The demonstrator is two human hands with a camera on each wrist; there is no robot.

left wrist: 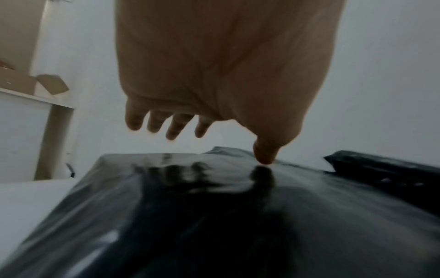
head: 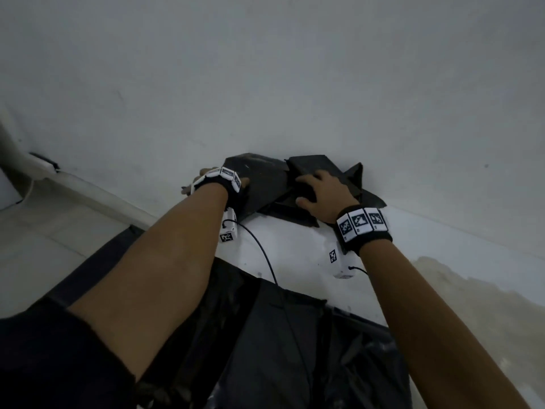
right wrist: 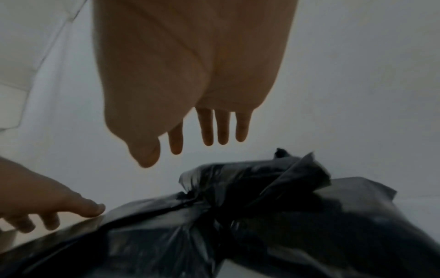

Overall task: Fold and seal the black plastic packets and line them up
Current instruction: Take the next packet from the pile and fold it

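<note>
Two hands are out over a heap of black packets [head: 265,187] pushed up against the wall [head: 265,69], on a white floor [head: 295,240]. I count roughly three packets in that heap from the head view, but they overlap and it's dim, so don't hold me to it.

The left hand [head: 219,180] sits over the left packet [left wrist: 214,216]. In its wrist view the four fingers [left wrist: 156,122] are spread and straight, clear of the plastic, and only the thumb tip touches the glossy top. Nothing is gripped.

The right hand [head: 320,191] is on the right packet [head: 309,169]. From the head view its fingers bend down onto the plastic. In its own wrist view the fingers [right wrist: 222,127] hang straight and apart above a crumpled, bunched bit of plastic [right wrist: 262,197], not closed round anything.

One big black bag [head: 280,335] lies nearer, under both forearms. Each wrist has a band of black-and-white markers [head: 362,224] with a small white box and a thin cable [head: 262,246]. One open cardboard box [left wrist: 35,84] sits on a shelf off to the left.
</note>
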